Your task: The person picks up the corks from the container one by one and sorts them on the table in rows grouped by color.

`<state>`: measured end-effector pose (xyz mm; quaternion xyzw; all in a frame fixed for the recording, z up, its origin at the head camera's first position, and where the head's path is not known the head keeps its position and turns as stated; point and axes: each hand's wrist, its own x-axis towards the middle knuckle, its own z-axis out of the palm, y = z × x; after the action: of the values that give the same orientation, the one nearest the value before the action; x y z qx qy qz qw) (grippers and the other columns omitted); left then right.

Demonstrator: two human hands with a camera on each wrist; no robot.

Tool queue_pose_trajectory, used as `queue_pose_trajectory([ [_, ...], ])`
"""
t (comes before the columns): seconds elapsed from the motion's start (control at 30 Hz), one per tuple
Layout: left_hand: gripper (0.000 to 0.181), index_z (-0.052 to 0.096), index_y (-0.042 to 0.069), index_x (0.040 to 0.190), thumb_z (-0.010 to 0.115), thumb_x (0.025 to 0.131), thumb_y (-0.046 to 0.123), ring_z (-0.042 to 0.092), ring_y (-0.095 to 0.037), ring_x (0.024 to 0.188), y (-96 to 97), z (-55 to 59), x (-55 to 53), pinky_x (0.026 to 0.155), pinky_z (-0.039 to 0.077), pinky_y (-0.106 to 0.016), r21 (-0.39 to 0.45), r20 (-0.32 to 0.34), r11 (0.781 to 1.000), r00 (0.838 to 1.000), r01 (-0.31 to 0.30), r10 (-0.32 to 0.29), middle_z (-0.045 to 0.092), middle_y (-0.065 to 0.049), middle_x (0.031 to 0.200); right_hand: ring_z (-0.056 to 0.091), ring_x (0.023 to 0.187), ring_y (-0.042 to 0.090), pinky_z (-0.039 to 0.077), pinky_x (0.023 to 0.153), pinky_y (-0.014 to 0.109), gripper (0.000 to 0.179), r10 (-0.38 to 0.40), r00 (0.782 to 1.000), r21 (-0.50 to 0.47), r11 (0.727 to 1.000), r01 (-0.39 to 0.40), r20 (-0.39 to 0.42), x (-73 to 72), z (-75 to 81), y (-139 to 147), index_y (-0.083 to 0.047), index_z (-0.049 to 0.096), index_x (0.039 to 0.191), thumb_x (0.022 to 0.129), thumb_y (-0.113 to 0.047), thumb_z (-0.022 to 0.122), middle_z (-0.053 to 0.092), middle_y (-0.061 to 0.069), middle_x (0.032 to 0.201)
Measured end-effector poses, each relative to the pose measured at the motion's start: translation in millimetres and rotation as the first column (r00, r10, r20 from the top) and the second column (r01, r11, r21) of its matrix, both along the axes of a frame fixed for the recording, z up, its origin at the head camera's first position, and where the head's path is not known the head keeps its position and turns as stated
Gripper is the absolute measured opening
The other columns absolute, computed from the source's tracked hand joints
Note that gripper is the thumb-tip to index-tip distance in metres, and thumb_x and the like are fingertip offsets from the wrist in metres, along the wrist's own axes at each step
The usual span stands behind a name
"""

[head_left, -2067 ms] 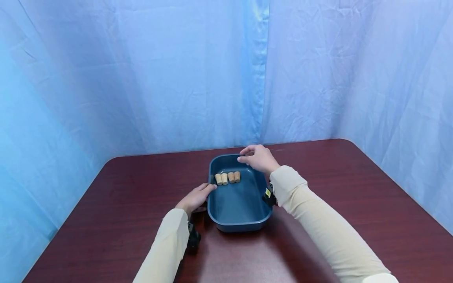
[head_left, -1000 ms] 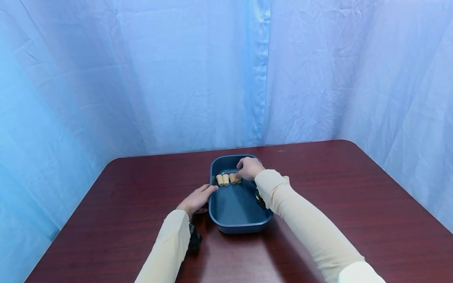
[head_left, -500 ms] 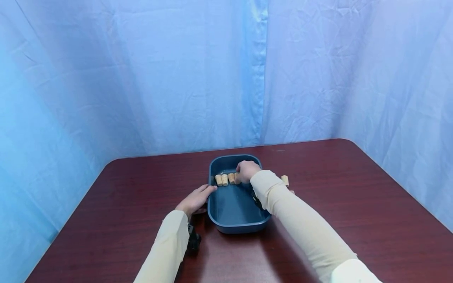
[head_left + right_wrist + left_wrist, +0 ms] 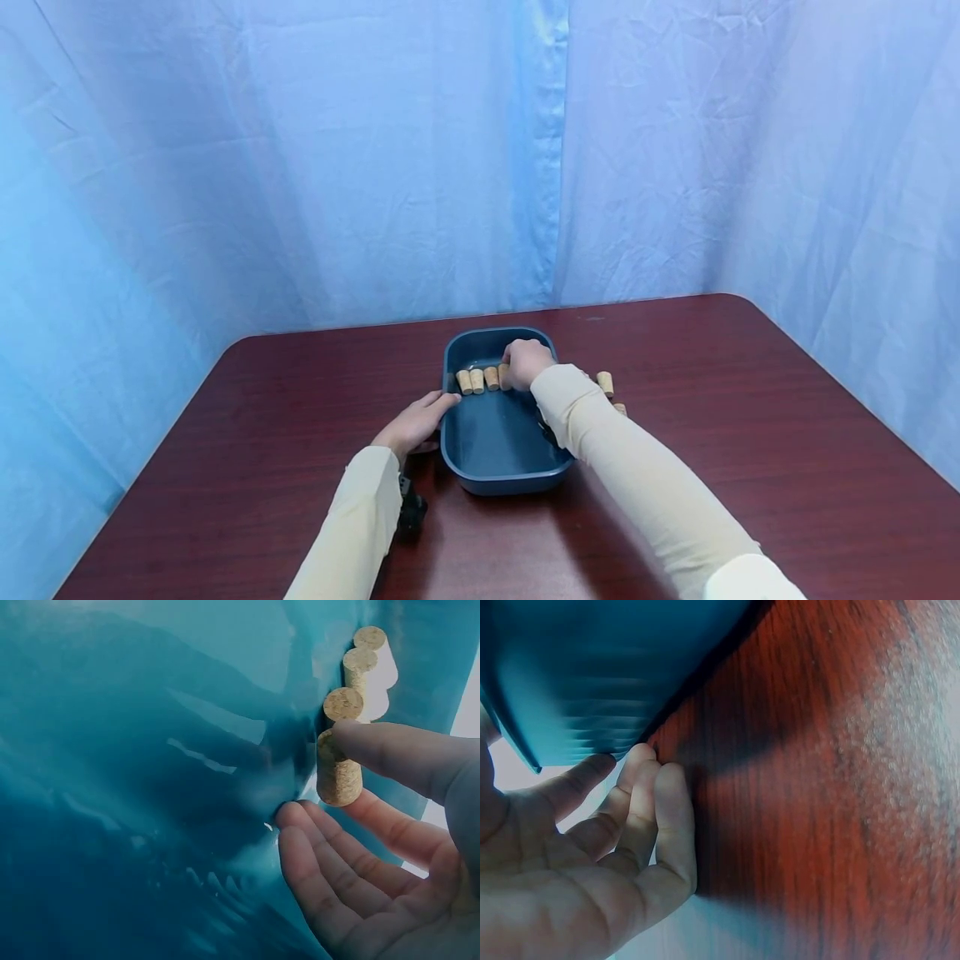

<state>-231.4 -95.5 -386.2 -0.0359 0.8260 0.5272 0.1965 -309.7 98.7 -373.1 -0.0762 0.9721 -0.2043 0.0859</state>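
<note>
A dark blue plastic bin [image 4: 504,485] stands on the table, with several tapered cork stoppers in a row inside it. Its left wall is held by my left hand [image 4: 411,422], thumb over the rim and bent fingers [image 4: 671,810] against the outside near the base. Down in the bin, my right hand [image 4: 527,363] pinches the rightmost cork stopper [image 4: 340,780] between thumb and index finger. That cork stands at the end of the row, close beside a darker cork [image 4: 491,378]. Two paler corks [image 4: 471,382] lie farther left, toward my left hand.
To the right of the bin, a loose cork [image 4: 605,383] lies on the dark red-brown table [image 4: 720,392]. Another cork [image 4: 620,409] is partly hidden behind my right sleeve. Light blue curtains [image 4: 412,167] hang behind the table.
My right hand has come down from above the far right rim onto the rightmost cork. Corks on the table, hidden at first, now show beside my right sleeve. My left hand stays put.
</note>
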Motion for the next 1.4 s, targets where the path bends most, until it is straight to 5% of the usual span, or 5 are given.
queue_pose_trajectory([
  [0.4,0.063,0.035,0.004,0.157,0.043,0.106,0.04,0.054,-0.037,0.127,0.1,-1.7,-1.6,0.1,0.05,-0.053,-0.004,-0.002,1.0,1.0,-0.001,0.001,0.047,-0.024,0.148,0.059,0.085,0.023,0.053,0.075,0.037,0.016,0.029,0.997,-0.042,0.999,-0.026,0.075,10.5,20.6,2,-0.003,0.072,0.107,0.093,-0.011,0.074,0.066,0.01,0.1],
  [0.73,0.063,0.035,0.003,0.157,0.043,0.107,0.04,0.053,-0.039,0.128,0.3,-2.2,-0.8,0.102,0.049,-0.054,0.003,-0.004,1.0,1.0,-0.006,0.006,0.047,-0.025,0.149,0.062,0.103,0.028,0.054,0.092,0.043,0.028,0.074,0.995,-0.091,0.994,-0.069,0.063,15.7,38.6,12,-0.001,0.07,0.122,0.098,-0.016,0.068,0.067,0.014,0.12],
  [1.4,0.064,0.033,0.003,0.158,0.044,0.107,0.041,0.053,-0.04,0.128,0.3,0.2,0.3,0.103,0.047,-0.056,0.015,0.012,1.0,1.0,-0.004,0.003,0.046,-0.025,0.149,0.061,0.11,0.033,0.054,0.092,0.048,0.023,0.088,0.996,-0.263,0.961,-0.079,0.022,30.2,57.6,61,-0.005,0.068,0.115,0.099,-0.021,0.069,0.064,0.019,0.123],
])
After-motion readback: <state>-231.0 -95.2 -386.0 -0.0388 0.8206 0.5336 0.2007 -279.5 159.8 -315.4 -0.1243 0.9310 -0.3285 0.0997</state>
